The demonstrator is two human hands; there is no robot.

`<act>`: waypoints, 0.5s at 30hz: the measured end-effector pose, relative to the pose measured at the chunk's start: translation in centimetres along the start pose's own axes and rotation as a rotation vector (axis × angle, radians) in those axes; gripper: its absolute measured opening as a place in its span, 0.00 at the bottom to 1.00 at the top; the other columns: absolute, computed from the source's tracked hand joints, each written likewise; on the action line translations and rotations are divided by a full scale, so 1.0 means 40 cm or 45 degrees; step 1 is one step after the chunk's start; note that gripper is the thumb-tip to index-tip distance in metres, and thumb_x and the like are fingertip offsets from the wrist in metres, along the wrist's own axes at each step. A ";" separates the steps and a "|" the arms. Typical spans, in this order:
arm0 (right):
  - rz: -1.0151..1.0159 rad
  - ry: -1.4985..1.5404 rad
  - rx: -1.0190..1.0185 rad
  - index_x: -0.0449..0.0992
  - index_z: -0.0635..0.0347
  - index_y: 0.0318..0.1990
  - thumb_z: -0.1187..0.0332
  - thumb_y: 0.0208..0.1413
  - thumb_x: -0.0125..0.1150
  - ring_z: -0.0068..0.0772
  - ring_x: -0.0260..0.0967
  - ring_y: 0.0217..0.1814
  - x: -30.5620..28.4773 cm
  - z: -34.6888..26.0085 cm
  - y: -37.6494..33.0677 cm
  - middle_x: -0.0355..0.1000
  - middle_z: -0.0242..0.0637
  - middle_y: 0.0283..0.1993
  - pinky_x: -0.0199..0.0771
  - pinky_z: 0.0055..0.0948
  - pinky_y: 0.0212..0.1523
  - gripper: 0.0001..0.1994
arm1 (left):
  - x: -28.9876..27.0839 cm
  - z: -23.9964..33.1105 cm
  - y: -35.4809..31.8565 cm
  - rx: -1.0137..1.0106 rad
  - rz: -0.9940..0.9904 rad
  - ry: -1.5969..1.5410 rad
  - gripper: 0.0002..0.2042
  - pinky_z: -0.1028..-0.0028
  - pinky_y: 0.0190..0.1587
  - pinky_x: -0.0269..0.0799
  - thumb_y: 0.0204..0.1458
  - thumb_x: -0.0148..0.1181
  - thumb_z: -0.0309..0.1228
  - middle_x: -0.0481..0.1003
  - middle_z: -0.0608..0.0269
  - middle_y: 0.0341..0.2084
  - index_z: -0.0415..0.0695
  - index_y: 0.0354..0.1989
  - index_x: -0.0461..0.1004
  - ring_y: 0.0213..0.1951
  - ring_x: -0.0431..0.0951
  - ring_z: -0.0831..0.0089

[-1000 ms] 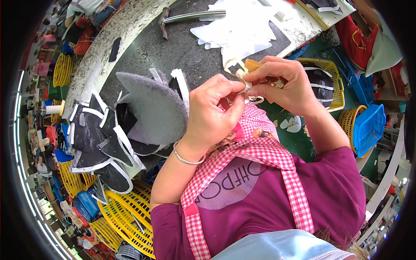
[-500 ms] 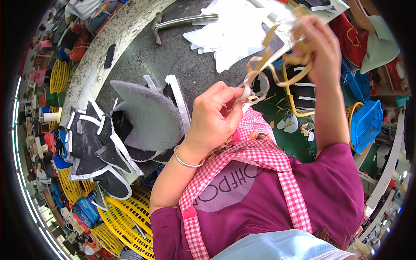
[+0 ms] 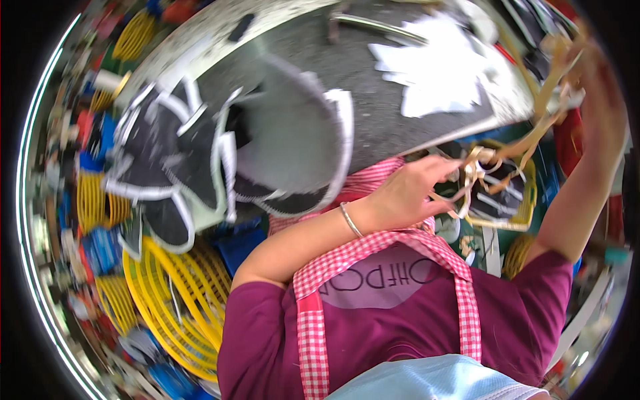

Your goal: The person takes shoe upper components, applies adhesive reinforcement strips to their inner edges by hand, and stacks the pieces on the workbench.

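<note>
Left grip [image 3: 408, 190] and right grip [image 3: 600, 93] hold one strip tangle [image 3: 527, 141]; one hammer [image 3: 381, 29].

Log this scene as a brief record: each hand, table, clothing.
Left hand: by the lower ends of tan strips; grip unclear
Right hand: far out at right, blurred, holding the strips
Table: hammer, white pieces, grey fuzzy piece, black pieces with white edging
Clothing: purple shirt, red-and-white checked apron
</note>
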State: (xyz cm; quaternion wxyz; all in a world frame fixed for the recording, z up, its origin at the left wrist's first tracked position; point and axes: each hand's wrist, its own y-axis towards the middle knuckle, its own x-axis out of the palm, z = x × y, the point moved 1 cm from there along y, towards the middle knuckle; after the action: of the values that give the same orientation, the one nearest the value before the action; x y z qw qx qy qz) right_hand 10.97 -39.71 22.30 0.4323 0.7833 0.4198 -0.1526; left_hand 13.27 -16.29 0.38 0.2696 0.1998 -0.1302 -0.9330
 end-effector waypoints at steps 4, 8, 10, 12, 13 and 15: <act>-0.773 0.501 0.036 0.82 0.63 0.40 0.82 0.58 0.61 0.17 0.72 0.32 0.257 -0.046 -0.148 0.76 0.28 0.34 0.70 0.19 0.32 0.06 | -0.166 0.110 -0.013 -0.021 0.605 -0.471 0.22 0.78 0.33 0.81 0.48 0.77 0.23 0.77 0.58 0.44 0.38 0.49 0.73 0.36 0.82 0.79; -1.162 0.941 0.635 0.82 0.66 0.38 0.77 0.57 0.70 0.13 0.71 0.26 0.360 -0.074 -0.171 0.77 0.28 0.30 0.69 0.15 0.25 0.04 | -0.267 0.179 -0.076 0.101 0.715 0.248 0.18 0.77 0.31 0.81 0.46 0.77 0.23 0.80 0.61 0.33 0.40 0.46 0.79 0.32 0.84 0.75; -1.229 1.240 0.634 0.81 0.66 0.38 0.72 0.57 0.73 0.13 0.69 0.23 0.403 -0.097 -0.172 0.77 0.28 0.29 0.67 0.15 0.23 0.07 | -0.291 0.192 -0.117 0.154 0.738 0.397 0.18 0.76 0.30 0.81 0.45 0.77 0.23 0.80 0.62 0.32 0.41 0.46 0.81 0.31 0.84 0.73; -1.271 1.408 0.571 0.81 0.67 0.38 0.69 0.58 0.73 0.14 0.70 0.25 0.441 -0.114 -0.176 0.76 0.30 0.32 0.67 0.14 0.24 0.10 | -0.302 0.202 -0.150 0.197 0.718 0.605 0.16 0.75 0.27 0.78 0.44 0.77 0.22 0.79 0.62 0.29 0.43 0.42 0.83 0.27 0.83 0.70; -1.269 1.390 0.555 0.81 0.66 0.39 0.69 0.55 0.75 0.16 0.70 0.27 0.458 -0.120 -0.182 0.74 0.30 0.35 0.66 0.17 0.26 0.10 | -0.309 0.205 -0.166 0.156 0.784 0.580 0.16 0.75 0.27 0.78 0.44 0.77 0.22 0.79 0.62 0.29 0.43 0.42 0.83 0.27 0.83 0.70; -1.123 1.055 0.082 0.82 0.64 0.38 0.72 0.51 0.76 0.20 0.69 0.29 0.483 -0.129 -0.185 0.73 0.31 0.36 0.66 0.22 0.27 0.10 | -0.327 0.215 -0.190 0.171 0.853 0.615 0.14 0.76 0.26 0.77 0.43 0.77 0.21 0.79 0.62 0.28 0.44 0.40 0.84 0.25 0.82 0.72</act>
State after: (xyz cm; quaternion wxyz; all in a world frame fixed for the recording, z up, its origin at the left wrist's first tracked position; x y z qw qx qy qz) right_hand 16.11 -23.36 9.61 0.1048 0.5424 0.8334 -0.0122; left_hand 16.14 -1.62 9.29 0.5673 0.3767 -0.1816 -0.7094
